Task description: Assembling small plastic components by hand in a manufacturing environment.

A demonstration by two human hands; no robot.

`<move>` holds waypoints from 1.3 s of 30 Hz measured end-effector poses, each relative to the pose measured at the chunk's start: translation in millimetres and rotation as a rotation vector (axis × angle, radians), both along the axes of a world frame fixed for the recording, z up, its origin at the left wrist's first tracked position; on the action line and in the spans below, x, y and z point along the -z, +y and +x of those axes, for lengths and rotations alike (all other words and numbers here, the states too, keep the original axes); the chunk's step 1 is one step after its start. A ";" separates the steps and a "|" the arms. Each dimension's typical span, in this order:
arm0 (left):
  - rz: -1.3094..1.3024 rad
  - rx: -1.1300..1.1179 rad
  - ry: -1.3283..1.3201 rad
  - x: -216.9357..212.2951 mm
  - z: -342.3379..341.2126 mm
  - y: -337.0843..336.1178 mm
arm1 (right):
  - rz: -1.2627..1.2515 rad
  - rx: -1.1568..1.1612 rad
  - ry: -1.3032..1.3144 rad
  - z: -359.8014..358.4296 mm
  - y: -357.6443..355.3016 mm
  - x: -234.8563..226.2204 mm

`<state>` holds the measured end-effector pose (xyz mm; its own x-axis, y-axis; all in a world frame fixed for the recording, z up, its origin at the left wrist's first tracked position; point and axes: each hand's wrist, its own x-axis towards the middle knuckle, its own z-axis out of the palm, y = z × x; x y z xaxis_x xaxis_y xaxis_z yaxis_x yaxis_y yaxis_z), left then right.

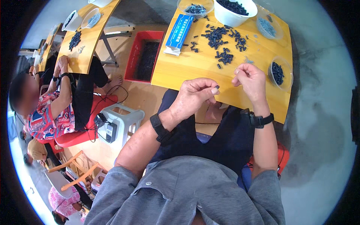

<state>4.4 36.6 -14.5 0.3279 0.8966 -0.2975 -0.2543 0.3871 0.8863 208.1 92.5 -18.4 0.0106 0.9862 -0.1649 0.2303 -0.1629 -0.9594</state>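
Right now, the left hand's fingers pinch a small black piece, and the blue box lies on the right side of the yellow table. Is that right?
Not quite: the head view shows the blue box on the left side of the yellow table. The left hand does pinch a small black piece.

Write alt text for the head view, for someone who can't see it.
The wearer's left grip pinches a small black piece near the front edge of a yellow table; the right grip is beside it, contents unclear. Beyond lie loose black pieces, a blue box and a white tub. A co-worker sits at another table, left.
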 end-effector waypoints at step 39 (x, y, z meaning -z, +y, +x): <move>0.139 0.018 0.046 -56.6 0.4 -39.0 | 0.168 -0.363 0.011 -29.8 -83.7 -100.4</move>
<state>4.9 -2.5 42.1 0.3326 0.9245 -0.1863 -0.2060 0.2640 0.9423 178.4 8.9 82.0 -0.3439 0.9390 0.0011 0.2339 0.0869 -0.9684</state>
